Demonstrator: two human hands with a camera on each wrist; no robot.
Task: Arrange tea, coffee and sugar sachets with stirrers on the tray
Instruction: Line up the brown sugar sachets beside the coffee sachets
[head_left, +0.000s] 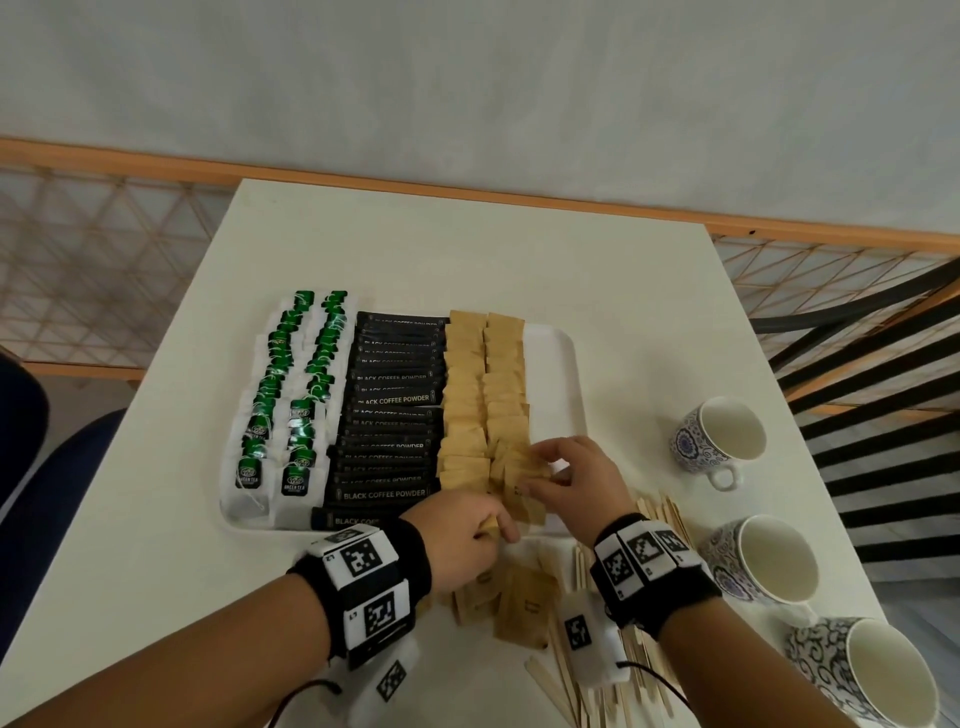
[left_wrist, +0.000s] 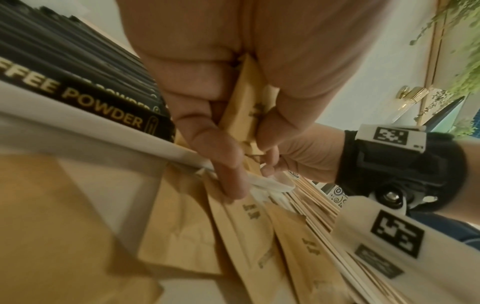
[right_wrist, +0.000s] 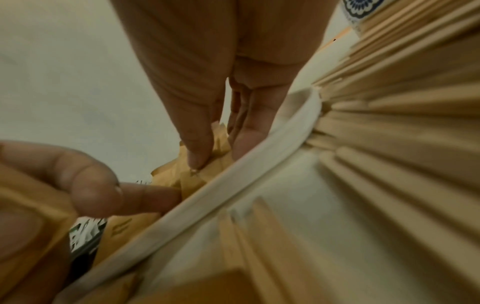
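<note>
A white tray (head_left: 571, 374) holds two rows of green tea bags (head_left: 291, 395), a column of black coffee sachets (head_left: 395, 410) and two columns of brown sugar sachets (head_left: 483, 395). My left hand (head_left: 493, 525) hovers over the tray's near edge and grips a small bundle of sugar sachets (left_wrist: 244, 111) in curled fingers. Just right of it, my right hand (head_left: 540, 478) pinches one sugar sachet (right_wrist: 207, 166) at the near end of the right sugar column. Wooden stirrers (head_left: 665, 514) lie on the table by my right wrist.
More loose sugar sachets (head_left: 519, 603) lie on the white table under my wrists. Three patterned cups (head_left: 722, 431) (head_left: 769, 561) (head_left: 872, 670) stand along the right edge. The tray's right strip (head_left: 550, 405) is bare. A wooden railing runs behind the table.
</note>
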